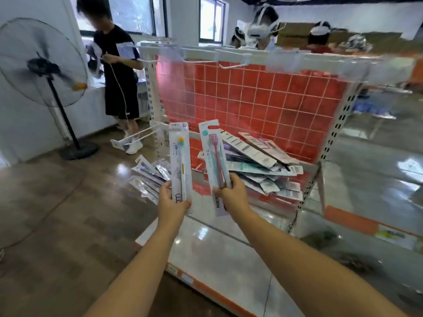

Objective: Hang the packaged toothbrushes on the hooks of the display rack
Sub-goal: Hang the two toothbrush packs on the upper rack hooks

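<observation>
My left hand point(170, 202) grips the bottom of a white toothbrush pack point(180, 156) with a yellow-headed brush, held upright. My right hand point(231, 193) grips the lower part of a second pack point(214, 154) holding pink and teal brushes, tilted slightly left. Both packs are in front of the display rack point(251, 97), which has a white wire grid over a red back panel. White hooks point(231, 66) stick out from the top rail, well above the packs. Another hook point(146, 132) sticks out at the rack's lower left. A pile of packaged toothbrushes point(258, 165) lies on the rack's shelf.
More packs point(148, 177) lie at the shelf's left end. A standing fan point(43, 62) is at the far left on the wooden floor. A person in black point(119, 72) stands behind the rack's left post. Other people wearing headsets point(263, 28) are behind the rack.
</observation>
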### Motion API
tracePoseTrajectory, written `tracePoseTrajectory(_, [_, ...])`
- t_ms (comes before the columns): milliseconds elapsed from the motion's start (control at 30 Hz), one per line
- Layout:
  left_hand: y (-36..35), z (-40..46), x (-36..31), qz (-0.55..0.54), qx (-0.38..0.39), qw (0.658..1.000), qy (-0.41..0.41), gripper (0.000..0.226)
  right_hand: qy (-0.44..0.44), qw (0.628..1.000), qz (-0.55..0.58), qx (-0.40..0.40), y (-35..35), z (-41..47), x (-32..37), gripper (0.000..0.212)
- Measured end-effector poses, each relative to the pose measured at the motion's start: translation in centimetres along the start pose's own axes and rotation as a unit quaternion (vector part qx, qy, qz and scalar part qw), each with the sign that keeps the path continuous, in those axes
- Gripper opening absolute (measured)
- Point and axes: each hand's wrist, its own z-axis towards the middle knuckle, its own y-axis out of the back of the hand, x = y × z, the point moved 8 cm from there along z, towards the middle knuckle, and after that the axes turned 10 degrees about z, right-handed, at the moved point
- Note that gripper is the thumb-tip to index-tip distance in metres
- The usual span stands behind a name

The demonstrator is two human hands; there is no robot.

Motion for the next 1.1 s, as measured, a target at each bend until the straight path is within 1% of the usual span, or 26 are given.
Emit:
tracePoseTrajectory(100, [-4.4,1.2,-1.5,-0.007,0.024,0.999,-0.021,0.064,0.017,0.999,-0.005,-0.036,3.3,2.1,0.5,0.026])
tracePoseTrajectory(200, [-8.2,2.3,-1.8,-0.003,0.052,0.998,-0.032,0.067,0.018,0.998,0.009,-0.066,5.9,3.4,0.7,0.029])
tracePoseTrajectory(300, [-11.4,2.6,-2.5,-0.009,0.084,0.995,-0.056,0.065,0.024,0.996,0.021,-0.084,7.9,4.1,0.9,0.032])
tracePoseTrajectory(400, [-13.7,3.0,-3.1,-0.015,0.112,0.992,-0.060,0.064,0.029,0.994,0.032,-0.101,9.3,4.8,1.5,0.038])
tracePoseTrajectory(500, [-15.1,3.4,-4.2,-0.022,0.132,0.989,-0.055,0.068,0.030,0.990,0.047,-0.126,10.4,5.3,2.1,0.040])
tracePoseTrajectory(567, [-15.8,3.7,-5.2,-0.029,0.148,0.987,-0.062,0.067,0.036,0.988,0.050,-0.143,11.0,5.5,2.5,0.041])
tracePoseTrajectory(700, [-17.5,4.2,-6.1,-0.039,0.191,0.977,-0.083,0.064,0.063,0.981,0.053,-0.174,12.1,5.6,3.0,0.039])
tracePoseTrajectory(800, [-18.7,4.1,-6.5,-0.025,0.218,0.971,-0.096,0.066,0.088,0.972,0.078,-0.206,13.0,5.3,3.1,0.039])
tracePoseTrajectory(933, [-19.6,4.1,-8.1,-0.033,0.235,0.964,-0.116,0.068,0.105,0.957,0.102,-0.250,14.6,5.2,3.8,0.041])
tracePoseTrajectory(1033, [-20.1,4.1,-9.2,-0.034,0.246,0.960,-0.130,0.066,0.119,0.949,0.123,-0.265,15.8,5.1,4.7,0.049])
tracePoseTrajectory(1100, [-20.5,4.2,-9.9,-0.038,0.248,0.958,-0.136,0.068,0.133,0.944,0.122,-0.276,16.7,4.9,5.6,0.048])
